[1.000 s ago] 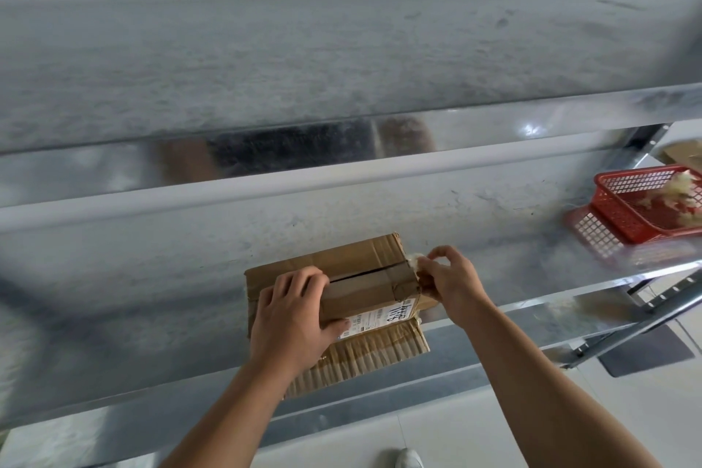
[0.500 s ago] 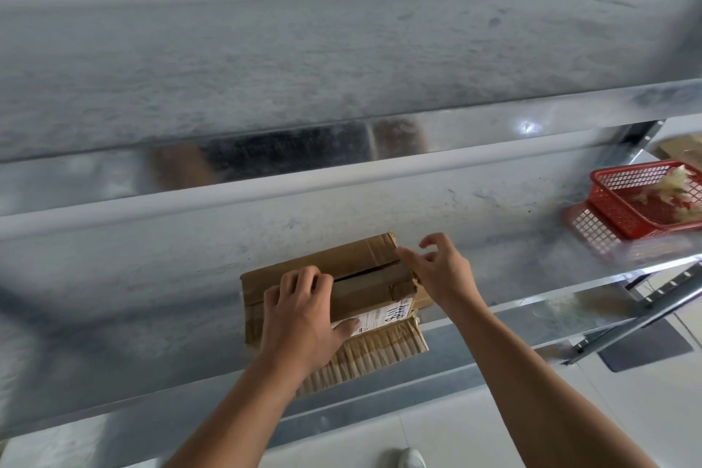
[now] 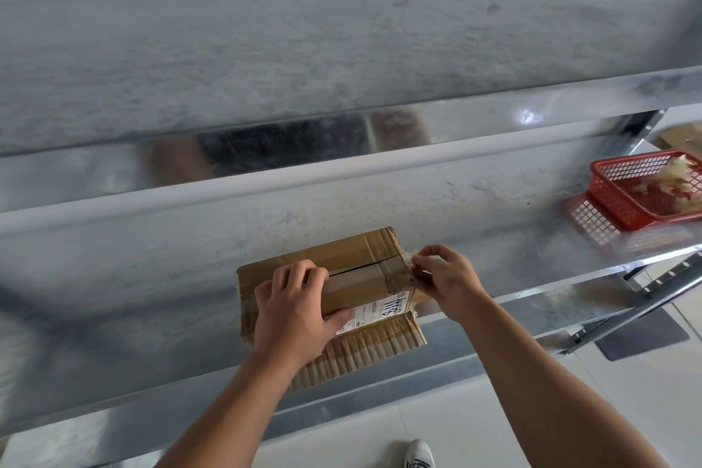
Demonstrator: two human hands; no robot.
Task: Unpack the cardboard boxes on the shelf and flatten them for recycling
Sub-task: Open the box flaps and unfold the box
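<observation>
You stand at a metal shelf (image 3: 152, 277). One sealed cardboard box (image 3: 353, 258) sits at the shelf's front edge, roughly midway along it, with its near face overhanging the lip a little.

Your left hand (image 3: 292, 312) clamps the box top: the grip is bent fingers over the taped seam, with the thumb beside the shipping label (image 3: 380, 310). Your right hand (image 3: 444, 281) is at the box's right end, and its grip is thumb and fingertips pinching a loose end of packing tape (image 3: 395, 274).

Risks, as a judgement:
- The tape may shred into strips, because the pinch holds only a small frayed tab.
- A hard pull toward you could drag the box off the front edge if your left hand eases.
- The contents are unseen, so a drop could damage them.

Counts:
- One box in hand.
- One shipping label.
- One red plastic basket (image 3: 645, 194) near the shelf's right end, holding pale scraps.
- One piece of brown cardboard (image 3: 680, 137) behind the basket, cut off by the frame.
- Two hands.
- One shoe (image 3: 418, 454) on the floor below
</observation>
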